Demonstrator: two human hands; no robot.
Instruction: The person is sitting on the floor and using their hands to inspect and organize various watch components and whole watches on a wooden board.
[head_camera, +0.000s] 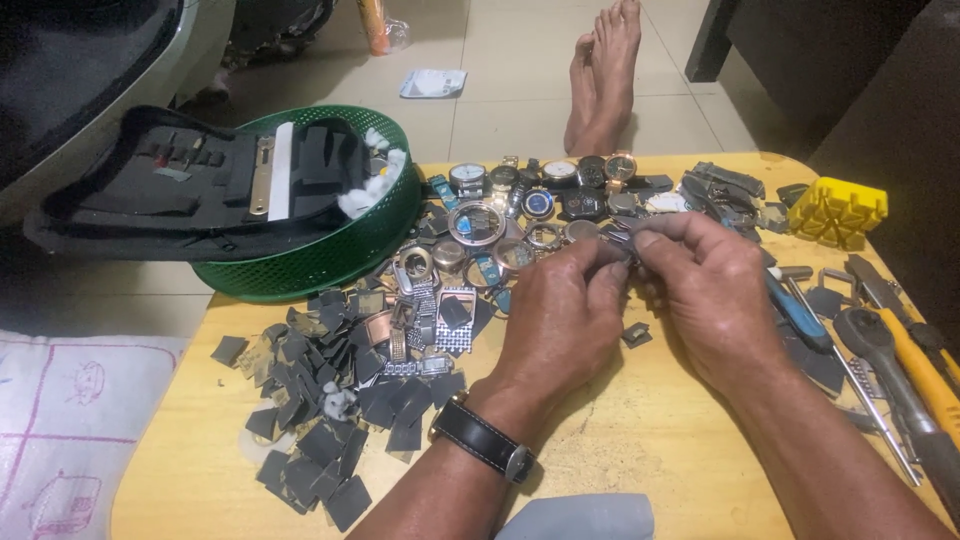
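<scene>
2 hands meet over the middle of the yellow table (640, 450), and between their fingertips sits a small metal watch part (622, 240) — mostly hidden, so its exact kind cannot be told. The left hand (560, 310), with a black-strapped wristwatch (485, 440) on its wrist, pinches the part from one side; the right hand (715, 290) pinches it from the other, fingers of both curled tight on it.

Judging by its look, the part is light, stiff and hard, with a smooth metal surface that could slip — a fingertip pinch on its edges, close to the ends, seems the surest hold, and it is small enough to drop and lose among the clutter.

Just below the part lies a loose dark link (636, 335) on the bare table. Left of the part spreads a heap of dark flat squares (320, 420) and metal bracelet pieces (425, 320). Right of it lie a blue-handled tool (800, 315) and a yellow-handled one (925, 375). Beyond the part runs a row of watch cases and dials (540, 195), with a yellow holder block (838, 212) to the far right and a green mesh basket (330, 255) bearing a black tool case (190, 185) to the far left. Farthest off, a pair of bare feet (603, 75) rests on the tiled floor (500, 60).
</scene>
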